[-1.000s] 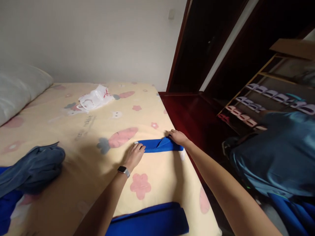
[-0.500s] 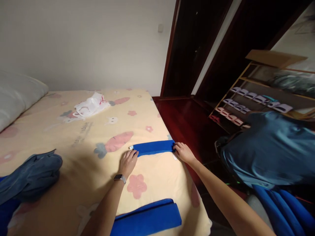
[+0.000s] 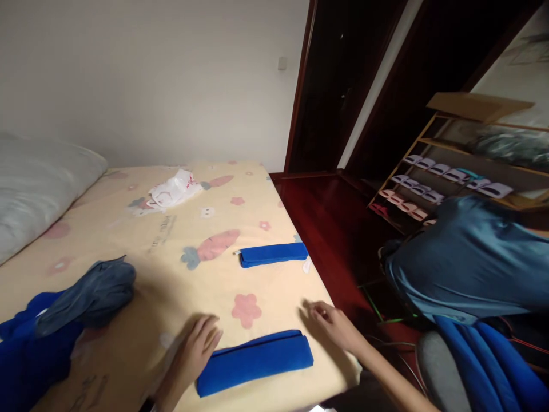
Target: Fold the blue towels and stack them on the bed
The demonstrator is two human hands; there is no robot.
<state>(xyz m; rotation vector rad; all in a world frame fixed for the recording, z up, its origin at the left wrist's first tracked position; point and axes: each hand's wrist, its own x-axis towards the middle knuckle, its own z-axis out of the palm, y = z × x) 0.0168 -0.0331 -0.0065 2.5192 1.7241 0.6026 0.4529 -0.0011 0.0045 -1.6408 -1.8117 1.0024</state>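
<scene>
A long strip of folded blue cloth point(image 3: 255, 365) lies near the front of the bed. My left hand point(image 3: 198, 345) is at its left end, fingers apart and holding nothing; whether the fingertips touch the cloth I cannot tell. My right hand point(image 3: 328, 323) hovers above the sheet off the strip's upper right corner, fingers curled and partly smeared by motion. Farther back, a smaller folded blue cloth point(image 3: 274, 254) with a white tag at its left end lies flat near the bed's right edge, with neither hand on it.
Rumpled blue and grey-blue clothes point(image 3: 94, 294) lie on the bed's left side. A white plastic bag point(image 3: 175, 189) and a grey pillow point(image 3: 47, 186) are farther back. Right of the bed stand a cloth-draped chair point(image 3: 467, 257) and a rack with slippers point(image 3: 448, 171).
Both hands have let go of the smaller folded cloth and come back toward me, to either end of the larger strip. The view has shifted slightly left.
</scene>
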